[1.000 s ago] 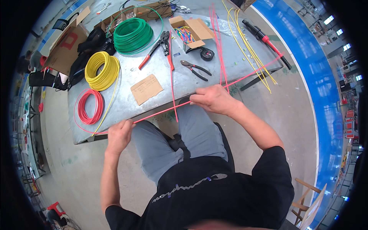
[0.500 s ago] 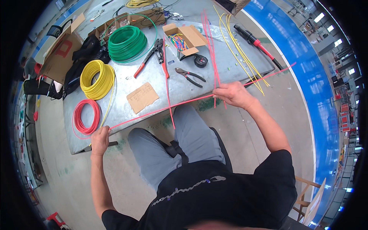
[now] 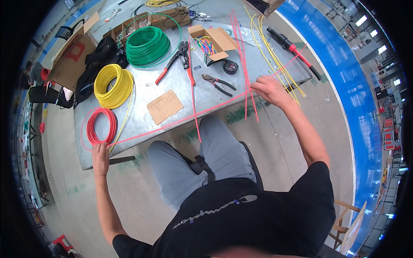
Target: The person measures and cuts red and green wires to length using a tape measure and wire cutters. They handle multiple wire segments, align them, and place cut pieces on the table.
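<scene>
My right hand (image 3: 270,91) pinches a thin red wire (image 3: 172,123) near the table's front edge, and its free end sticks out past the hand to the upper right. The wire stretches slantwise to my left hand (image 3: 100,159), whose fingers are closed at the lower rim of the red wire coil (image 3: 89,129). Beside my right hand lie several cut red wires (image 3: 246,73) overhanging the edge. One more red wire (image 3: 193,96) crosses under the stretched one and also overhangs. Just behind the red coil sits a yellow wire coil (image 3: 100,88).
A green wire coil (image 3: 146,47), red-handled crimping pliers (image 3: 184,51), cutting pliers (image 3: 218,84), a tape measure (image 3: 230,66) and a cardboard piece (image 3: 164,106) lie on the metal table (image 3: 137,92). An open box (image 3: 221,39) holds coloured wire pieces. Yellow wires (image 3: 275,58) and a red-and-black tool (image 3: 294,51) lie at right.
My left hand has moved left, down to the red coil's lower rim. My right hand has shifted slightly up and right, and the wire's free end past it looks shorter.
</scene>
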`<action>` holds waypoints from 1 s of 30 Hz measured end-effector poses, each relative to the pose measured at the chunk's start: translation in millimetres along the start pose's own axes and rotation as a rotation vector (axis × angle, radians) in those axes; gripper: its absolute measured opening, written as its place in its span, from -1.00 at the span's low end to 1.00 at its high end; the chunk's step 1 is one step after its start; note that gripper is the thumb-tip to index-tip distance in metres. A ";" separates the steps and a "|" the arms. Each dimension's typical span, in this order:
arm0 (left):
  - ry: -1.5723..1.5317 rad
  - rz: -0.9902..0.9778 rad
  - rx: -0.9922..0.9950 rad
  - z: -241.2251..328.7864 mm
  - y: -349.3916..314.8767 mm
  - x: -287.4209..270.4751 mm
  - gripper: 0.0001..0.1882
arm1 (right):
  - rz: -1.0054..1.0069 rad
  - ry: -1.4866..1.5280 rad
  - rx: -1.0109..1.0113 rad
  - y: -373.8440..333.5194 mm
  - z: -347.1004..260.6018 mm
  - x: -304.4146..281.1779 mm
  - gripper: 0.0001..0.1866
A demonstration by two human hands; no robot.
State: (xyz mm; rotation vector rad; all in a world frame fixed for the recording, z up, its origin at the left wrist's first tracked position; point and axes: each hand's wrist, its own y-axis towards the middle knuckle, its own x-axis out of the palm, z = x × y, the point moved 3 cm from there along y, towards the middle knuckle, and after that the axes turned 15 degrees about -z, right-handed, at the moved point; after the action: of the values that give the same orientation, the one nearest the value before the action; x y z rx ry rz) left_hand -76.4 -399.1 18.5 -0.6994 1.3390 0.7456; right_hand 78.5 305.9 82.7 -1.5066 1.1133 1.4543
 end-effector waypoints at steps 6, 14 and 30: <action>0.033 0.050 0.029 36.1 -3.6 -16.9 -0.62 | 0.064 0.069 -0.036 32.6 -6.5 28.5 -0.82; -0.134 0.002 0.214 162.9 40.8 18.4 -0.76 | 0.169 0.084 0.019 58.3 -22.5 78.1 -0.80; -0.260 0.009 0.134 229.4 89.6 33.2 -0.79 | -0.092 0.177 0.742 136.5 48.8 86.3 -0.23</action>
State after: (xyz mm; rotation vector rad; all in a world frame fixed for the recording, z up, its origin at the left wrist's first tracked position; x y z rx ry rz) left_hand -12.0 -159.3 7.6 -0.4721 1.1428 0.7208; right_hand -68.6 298.0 0.4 -1.1328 1.4560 0.7145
